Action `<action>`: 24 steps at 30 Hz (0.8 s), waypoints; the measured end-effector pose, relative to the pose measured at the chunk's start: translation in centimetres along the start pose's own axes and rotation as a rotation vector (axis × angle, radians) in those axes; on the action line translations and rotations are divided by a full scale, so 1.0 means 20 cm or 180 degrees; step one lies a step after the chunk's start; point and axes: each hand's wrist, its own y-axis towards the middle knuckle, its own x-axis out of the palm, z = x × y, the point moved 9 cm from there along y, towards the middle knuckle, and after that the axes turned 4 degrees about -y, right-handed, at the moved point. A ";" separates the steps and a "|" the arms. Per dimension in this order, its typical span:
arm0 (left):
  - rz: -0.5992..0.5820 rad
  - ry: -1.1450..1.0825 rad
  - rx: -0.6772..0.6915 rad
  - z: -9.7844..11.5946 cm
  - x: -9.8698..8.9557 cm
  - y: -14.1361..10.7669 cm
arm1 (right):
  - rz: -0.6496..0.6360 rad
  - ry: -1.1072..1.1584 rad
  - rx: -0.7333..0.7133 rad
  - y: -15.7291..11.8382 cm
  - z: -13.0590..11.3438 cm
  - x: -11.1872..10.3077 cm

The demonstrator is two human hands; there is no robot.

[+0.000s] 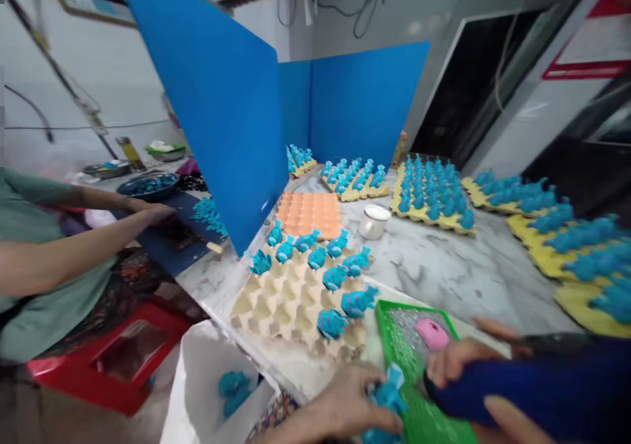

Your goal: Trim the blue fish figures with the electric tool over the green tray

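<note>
My left hand (348, 398) is closed round a blue figure (389, 394) at the bottom of the view, over the near edge of a green tray (414, 365). At the lower right, my right hand (458, 360) has its fingers wrapped on a dark blue object (522, 381), blurred and cut off by the frame. Inside the green tray lies a pink piece (432, 333) on silvery material. Beyond my left hand, a beige egg tray (280, 299) carries several blue figures along its far and right sides.
An orange egg tray (308, 214) and a white mug (374, 222) stand farther back. Yellow trays (537, 246) of blue figures line the right and rear. A blue partition (221, 89) rises at left; beyond it, another person's arms (98, 230) work. A white bag (197, 378) hangs low.
</note>
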 end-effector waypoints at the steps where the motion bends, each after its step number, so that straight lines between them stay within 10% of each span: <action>1: -0.0058 0.0264 0.0396 0.09 0.01 -0.03 | 0.0153 0.0064 -0.0060 0.02 -0.04 -0.02; 6: -0.1412 0.1175 0.0852 0.19 0.28 -0.15 | 0.0670 -0.0002 -0.0265 0.08 -0.02 -0.12; 11: -0.1489 0.1015 0.0960 0.13 0.44 -0.17 | 0.0628 -0.0142 -0.0003 0.04 0.17 -0.15; 19: -0.1814 0.0245 0.0948 0.10 0.48 -0.23 | 0.0526 -0.0219 0.0062 0.05 0.27 -0.10; 24: -0.1568 -0.1535 0.0059 0.07 0.31 -0.17 | 0.0493 -0.0250 0.0075 0.03 0.31 -0.12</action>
